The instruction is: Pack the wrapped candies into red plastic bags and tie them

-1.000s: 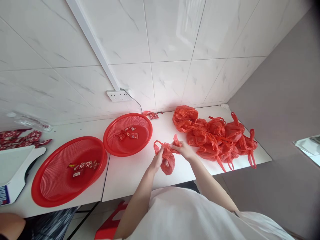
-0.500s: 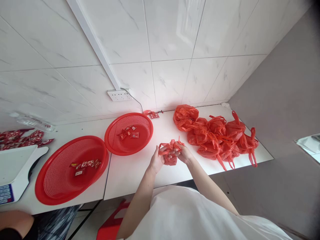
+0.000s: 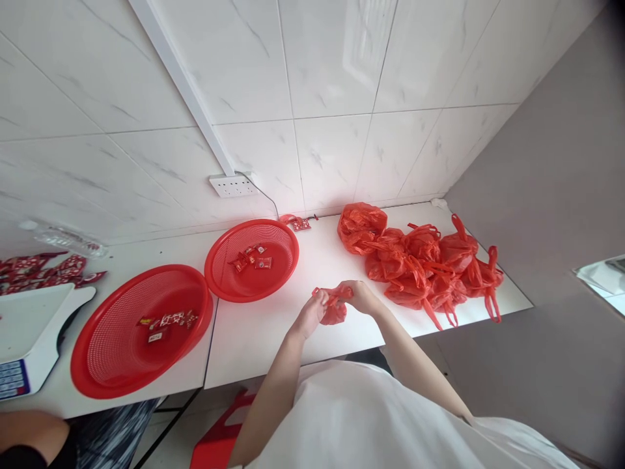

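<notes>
Pinching the gathered top of a small red plastic bag [image 3: 334,315], your left hand [image 3: 310,317] and right hand [image 3: 362,298] nearly meet over the white bench [image 3: 263,345], fingers curled on the film. The bag's rounded bottom shows between them. To your right lies a cluster of red bags [image 3: 426,251]; to your left, a smaller red basket [image 3: 227,254] and a larger red basket [image 3: 110,345] hold wrapped packets [image 3: 172,319].

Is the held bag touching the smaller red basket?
Apart: the head view shows white tabletop between the held bag and the smaller red basket.
</notes>
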A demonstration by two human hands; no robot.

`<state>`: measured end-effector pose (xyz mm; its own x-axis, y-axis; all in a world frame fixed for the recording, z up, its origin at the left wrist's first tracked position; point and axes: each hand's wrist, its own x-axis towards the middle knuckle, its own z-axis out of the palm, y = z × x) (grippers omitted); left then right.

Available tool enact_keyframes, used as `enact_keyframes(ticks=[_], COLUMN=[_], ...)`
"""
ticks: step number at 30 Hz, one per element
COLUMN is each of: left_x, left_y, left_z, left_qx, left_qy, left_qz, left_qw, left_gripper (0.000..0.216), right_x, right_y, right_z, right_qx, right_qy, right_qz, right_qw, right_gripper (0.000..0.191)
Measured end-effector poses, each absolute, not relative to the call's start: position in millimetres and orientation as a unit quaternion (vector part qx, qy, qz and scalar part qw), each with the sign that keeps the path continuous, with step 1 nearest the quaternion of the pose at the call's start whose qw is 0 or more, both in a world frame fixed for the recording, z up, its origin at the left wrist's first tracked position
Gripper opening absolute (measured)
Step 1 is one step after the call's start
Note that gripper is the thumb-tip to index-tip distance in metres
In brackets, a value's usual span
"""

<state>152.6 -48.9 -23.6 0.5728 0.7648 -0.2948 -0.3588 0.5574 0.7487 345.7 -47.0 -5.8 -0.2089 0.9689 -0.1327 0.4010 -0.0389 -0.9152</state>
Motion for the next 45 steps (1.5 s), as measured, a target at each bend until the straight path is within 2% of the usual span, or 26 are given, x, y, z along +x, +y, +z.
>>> enact_keyframes(ticks=[1, 4, 5, 8, 10, 13, 16, 21, 25, 28, 31, 34, 39, 42, 45], left_x=[153, 156, 157, 161, 163, 164, 164, 169, 171, 167, 158, 153, 151, 147, 140], left_y=[-49, -47, -47, -46, -46, -47, -48, -46, -44, -42, -40, -39, -38, -37, -35], left_z=[-25, -29, -31, -35, -37, -38, -41, -44, -39, -34, -28, -21, -4, 4, 7], left_qx=[0.37, 0.5, 0.539, 0.633, 0.662, 0.636, 0.558, 0.413, 0.293, 0.302, 0.381, 0.457, 0.524, 0.541, 0.564], left_qy=[0.33, 0.403, 0.422, 0.44, 0.431, 0.457, 0.483, 0.477, 0.39, 0.363, 0.385, 0.389, 0.36, 0.351, 0.348], left_qz=[0.337, 0.33, 0.326, 0.31, 0.304, 0.307, 0.335, 0.44, 0.464, 0.454, 0.402, 0.351, 0.276, 0.253, 0.256], left_qw=[0.8, 0.692, 0.652, 0.557, 0.533, 0.541, 0.586, 0.638, 0.739, 0.756, 0.738, 0.719, 0.721, 0.722, 0.704], left_gripper=[0.034, 0.06, 0.056, 0.023, 0.03, 0.046, 0.05, 0.047, 0.034, 0.031, 0.036, 0.04, 0.042, 0.042, 0.017], right_x=[342, 330, 327, 322, 324, 331, 336, 329, 316, 318, 331, 341, 330, 322, 322], right_y=[-47, -48, -49, -49, -49, -50, -54, -66, -77, -82, -81, -75, -65, -63, -63], right_z=[-6, -8, -9, -14, -19, -25, -29, -35, -45, -48, -43, -32, -23, -23, -26], right_qx=[-0.566, -0.558, -0.539, -0.469, -0.454, -0.463, -0.465, -0.462, -0.462, -0.496, -0.569, -0.554, -0.437, -0.441, -0.494], right_qy=[-0.622, -0.578, -0.544, -0.394, -0.309, -0.268, -0.265, -0.221, -0.175, -0.243, -0.381, -0.542, -0.695, -0.684, -0.655], right_qz=[0.448, 0.497, 0.541, 0.672, 0.701, 0.691, 0.678, 0.682, 0.7, 0.67, 0.536, 0.436, 0.424, 0.446, 0.446], right_qw=[0.304, 0.328, 0.346, 0.417, 0.455, 0.486, 0.504, 0.521, 0.516, 0.496, 0.494, 0.458, 0.383, 0.372, 0.359], right_gripper=[0.004, 0.004, 0.003, 0.008, 0.013, 0.021, 0.026, 0.027, 0.03, 0.035, 0.037, 0.037, 0.064, 0.061, 0.057])
